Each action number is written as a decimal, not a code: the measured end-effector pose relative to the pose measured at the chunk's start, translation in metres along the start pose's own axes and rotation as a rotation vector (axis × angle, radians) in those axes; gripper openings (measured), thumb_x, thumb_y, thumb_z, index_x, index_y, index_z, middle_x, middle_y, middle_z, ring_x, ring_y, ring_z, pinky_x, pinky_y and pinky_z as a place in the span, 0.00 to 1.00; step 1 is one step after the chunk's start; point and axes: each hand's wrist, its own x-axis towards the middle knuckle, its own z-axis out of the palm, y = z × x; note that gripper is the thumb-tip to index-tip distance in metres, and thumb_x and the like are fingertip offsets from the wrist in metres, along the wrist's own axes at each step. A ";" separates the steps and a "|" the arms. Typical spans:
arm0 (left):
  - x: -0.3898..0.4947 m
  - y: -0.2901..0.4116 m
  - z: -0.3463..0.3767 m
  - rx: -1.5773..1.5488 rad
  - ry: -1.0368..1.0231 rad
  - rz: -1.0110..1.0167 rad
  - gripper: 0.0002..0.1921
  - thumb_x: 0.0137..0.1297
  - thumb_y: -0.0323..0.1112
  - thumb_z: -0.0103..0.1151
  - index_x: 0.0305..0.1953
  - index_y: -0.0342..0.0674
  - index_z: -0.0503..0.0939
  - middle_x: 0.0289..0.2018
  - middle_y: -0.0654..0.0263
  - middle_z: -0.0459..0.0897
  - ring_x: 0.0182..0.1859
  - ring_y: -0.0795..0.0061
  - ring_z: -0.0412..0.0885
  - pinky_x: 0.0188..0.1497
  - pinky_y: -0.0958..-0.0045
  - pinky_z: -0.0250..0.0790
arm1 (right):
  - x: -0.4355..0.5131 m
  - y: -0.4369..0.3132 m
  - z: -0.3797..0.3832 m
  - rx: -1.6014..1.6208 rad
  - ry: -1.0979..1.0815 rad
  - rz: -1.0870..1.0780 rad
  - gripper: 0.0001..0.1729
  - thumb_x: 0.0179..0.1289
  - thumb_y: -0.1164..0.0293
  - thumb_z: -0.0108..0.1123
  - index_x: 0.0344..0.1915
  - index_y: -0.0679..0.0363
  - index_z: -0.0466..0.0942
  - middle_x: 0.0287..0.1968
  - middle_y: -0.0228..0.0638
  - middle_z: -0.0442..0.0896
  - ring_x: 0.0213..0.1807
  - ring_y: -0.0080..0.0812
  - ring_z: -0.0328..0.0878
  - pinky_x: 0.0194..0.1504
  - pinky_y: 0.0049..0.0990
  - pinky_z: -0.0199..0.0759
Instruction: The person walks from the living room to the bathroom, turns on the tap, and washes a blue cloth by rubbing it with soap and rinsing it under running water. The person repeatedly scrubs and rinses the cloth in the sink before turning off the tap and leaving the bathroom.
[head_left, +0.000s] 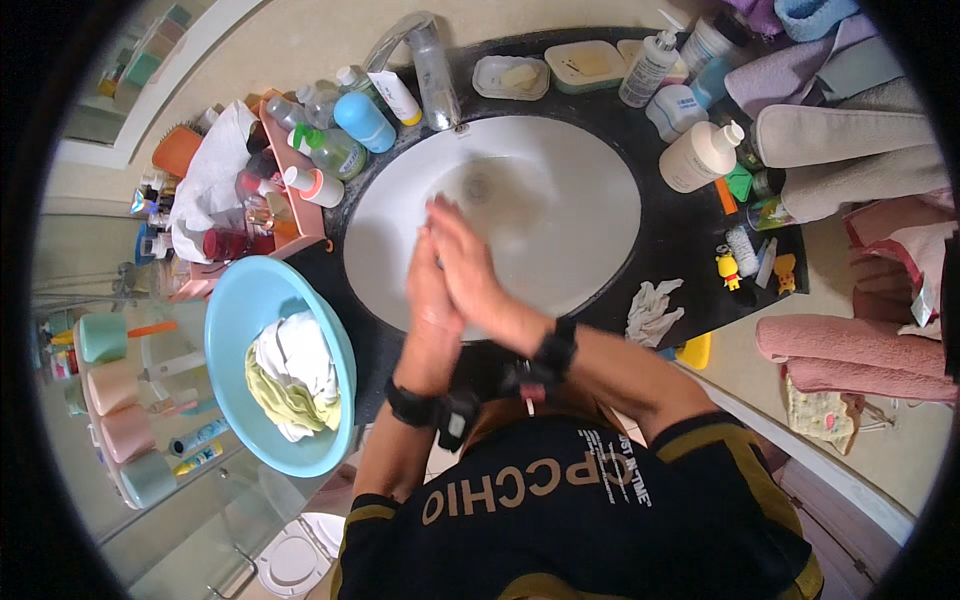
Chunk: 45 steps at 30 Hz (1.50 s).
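Over the white oval sink basin (592, 255), my left hand (432, 289) and my right hand (469, 266) press palm to palm, fingers stretched out and slightly blurred. The skin near my left wrist looks wet. What may lie between the palms is hidden. Black straps with small devices circle both wrists. Behind the basin, a chrome faucet (435, 75) rises from the black countertop (517, 109). A light blue plastic basin (225, 360) stands to the left, holding white cloth (296, 349) and yellow-green cloth (277, 390).
A pink organizer (304, 214) with bottles stands at left. Behind the sink are a soap dish (487, 88) and a pump bottle (651, 67). A cream pump bottle (694, 161), crumpled cloth or tissue (652, 311) and small figurines (727, 270) lie right. Towels (847, 341) hang beyond.
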 end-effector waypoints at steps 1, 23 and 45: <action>0.002 0.002 0.000 0.056 -0.010 0.039 0.24 0.73 0.41 0.39 0.64 0.36 0.59 0.63 0.62 0.65 0.64 0.68 0.62 0.67 0.66 0.53 | -0.013 0.003 0.005 -0.086 -0.028 -0.127 0.26 0.66 0.70 0.44 0.63 0.68 0.60 0.68 0.53 0.54 0.72 0.45 0.46 0.69 0.33 0.41; 0.007 -0.021 0.005 -0.063 0.101 -0.175 0.26 0.74 0.48 0.31 0.67 0.41 0.53 0.65 0.58 0.59 0.67 0.66 0.58 0.68 0.62 0.48 | -0.004 0.017 -0.019 -0.129 0.158 0.013 0.23 0.67 0.64 0.46 0.58 0.66 0.67 0.63 0.52 0.63 0.66 0.49 0.59 0.65 0.34 0.54; 0.006 -0.018 0.018 0.006 0.084 -0.206 0.26 0.73 0.44 0.37 0.65 0.33 0.57 0.62 0.57 0.64 0.66 0.66 0.58 0.69 0.68 0.47 | -0.007 0.019 -0.019 -0.177 0.141 -0.096 0.22 0.66 0.73 0.44 0.59 0.69 0.64 0.64 0.57 0.61 0.68 0.55 0.53 0.68 0.40 0.47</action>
